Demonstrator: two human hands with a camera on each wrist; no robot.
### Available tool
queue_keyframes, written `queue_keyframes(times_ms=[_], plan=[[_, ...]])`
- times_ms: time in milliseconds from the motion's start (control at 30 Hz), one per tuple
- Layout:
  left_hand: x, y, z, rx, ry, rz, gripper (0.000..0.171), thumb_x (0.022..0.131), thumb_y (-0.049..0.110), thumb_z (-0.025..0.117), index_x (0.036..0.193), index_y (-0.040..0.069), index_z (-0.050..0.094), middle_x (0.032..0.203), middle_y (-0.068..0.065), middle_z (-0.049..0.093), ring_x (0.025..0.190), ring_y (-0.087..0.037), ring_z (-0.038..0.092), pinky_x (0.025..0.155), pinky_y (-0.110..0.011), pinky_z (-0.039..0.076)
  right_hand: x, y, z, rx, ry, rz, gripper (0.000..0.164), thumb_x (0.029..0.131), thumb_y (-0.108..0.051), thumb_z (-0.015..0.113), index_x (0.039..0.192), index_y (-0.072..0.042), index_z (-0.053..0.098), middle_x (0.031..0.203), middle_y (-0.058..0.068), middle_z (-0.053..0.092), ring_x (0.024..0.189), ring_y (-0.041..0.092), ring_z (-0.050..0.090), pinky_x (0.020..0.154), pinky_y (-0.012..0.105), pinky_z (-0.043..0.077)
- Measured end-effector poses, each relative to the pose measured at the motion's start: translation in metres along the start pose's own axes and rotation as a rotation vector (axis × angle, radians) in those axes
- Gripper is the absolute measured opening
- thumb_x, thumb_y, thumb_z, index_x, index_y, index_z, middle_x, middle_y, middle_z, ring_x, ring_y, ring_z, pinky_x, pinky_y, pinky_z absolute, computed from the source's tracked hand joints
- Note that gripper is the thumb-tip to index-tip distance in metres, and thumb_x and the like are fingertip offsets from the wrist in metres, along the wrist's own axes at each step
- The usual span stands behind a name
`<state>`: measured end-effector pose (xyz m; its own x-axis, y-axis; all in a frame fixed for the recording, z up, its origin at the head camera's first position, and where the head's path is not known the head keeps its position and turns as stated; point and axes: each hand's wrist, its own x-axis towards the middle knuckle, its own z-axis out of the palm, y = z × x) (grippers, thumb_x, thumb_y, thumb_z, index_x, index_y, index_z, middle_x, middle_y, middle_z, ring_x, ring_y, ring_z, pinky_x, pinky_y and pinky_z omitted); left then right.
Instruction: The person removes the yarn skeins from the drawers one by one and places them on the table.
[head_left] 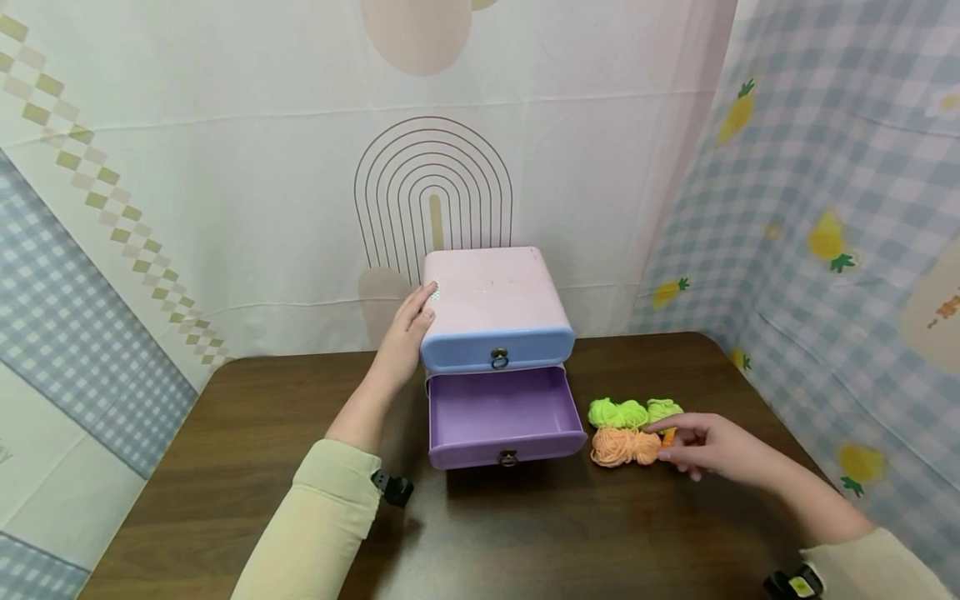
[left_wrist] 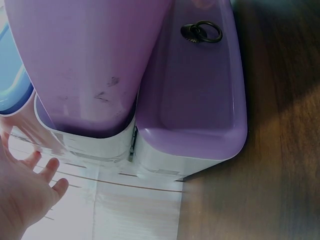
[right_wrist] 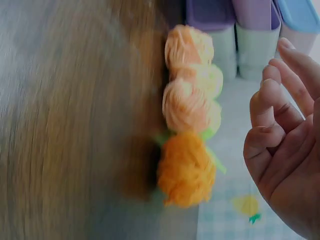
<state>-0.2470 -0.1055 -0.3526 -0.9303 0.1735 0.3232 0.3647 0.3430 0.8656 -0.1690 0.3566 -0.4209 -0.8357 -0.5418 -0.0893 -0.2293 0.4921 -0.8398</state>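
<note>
A small drawer cabinet point(head_left: 491, 287) has a pink top and a shut blue drawer point(head_left: 457, 354). Below it a purple drawer point(head_left: 472, 454) is pulled out, its visible inside bare. My left hand point(head_left: 399, 346) rests against the cabinet's upper left side, fingers extended. To the right lie bright green yarn balls point(head_left: 618, 413), with peach yarn balls point(head_left: 615, 447) in front and an orange yarn ball point(right_wrist: 186, 170) at their right end. Over that end hovers my right hand point(head_left: 720, 450), fingers loosely bent; the right wrist view shows nothing in its grasp and a gap to the yarn.
Another purple drawer front point(left_wrist: 200, 85) with a ring pull sits under the pulled-out drawer. The brown wooden table point(head_left: 225, 467) meets a patterned cloth point(head_left: 285, 208) at the back. Blue checked cloth point(head_left: 810, 275) hangs along the right side.
</note>
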Motion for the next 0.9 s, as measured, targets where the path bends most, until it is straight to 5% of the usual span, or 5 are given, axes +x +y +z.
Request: queue_keyframes(times_ms=[267, 633, 900], plan=[[0.013, -0.035, 0.004, -0.006, 0.023, 0.025, 0.053, 0.104, 0.036, 0.039, 0.155, 0.02, 0.037, 0.164, -0.008, 0.019, 0.15, -0.028, 0.014, 0.118, -0.057, 0.011, 0.01, -0.021, 0.025, 0.03, -0.013, -0.103, 0.034, 0.095, -0.011, 0.066, 0.124, 0.006, 0.062, 0.07, 0.001, 0.063, 0.054, 0.01, 0.058, 0.046, 0.036, 0.052], [0.011, -0.036, 0.003, -0.001, 0.031, 0.026, 0.054, 0.103, 0.039, 0.039, 0.154, 0.023, 0.038, 0.164, -0.009, 0.02, 0.15, -0.028, 0.015, 0.117, -0.058, 0.012, 0.026, -0.039, 0.058, 0.084, -0.065, -0.163, 0.03, 0.094, -0.014, 0.068, 0.124, -0.01, 0.067, 0.071, 0.001, 0.063, 0.054, 0.006, 0.056, 0.045, 0.039, 0.053], [0.014, -0.039, 0.006, -0.008, 0.037, 0.031, 0.053, 0.103, 0.038, 0.039, 0.154, 0.024, 0.039, 0.163, -0.01, 0.02, 0.15, -0.027, 0.016, 0.118, -0.056, 0.013, 0.032, -0.047, 0.076, 0.074, -0.111, -0.168, 0.035, 0.096, -0.019, 0.067, 0.129, -0.01, 0.066, 0.071, 0.003, 0.065, 0.051, 0.007, 0.056, 0.044, 0.039, 0.052]])
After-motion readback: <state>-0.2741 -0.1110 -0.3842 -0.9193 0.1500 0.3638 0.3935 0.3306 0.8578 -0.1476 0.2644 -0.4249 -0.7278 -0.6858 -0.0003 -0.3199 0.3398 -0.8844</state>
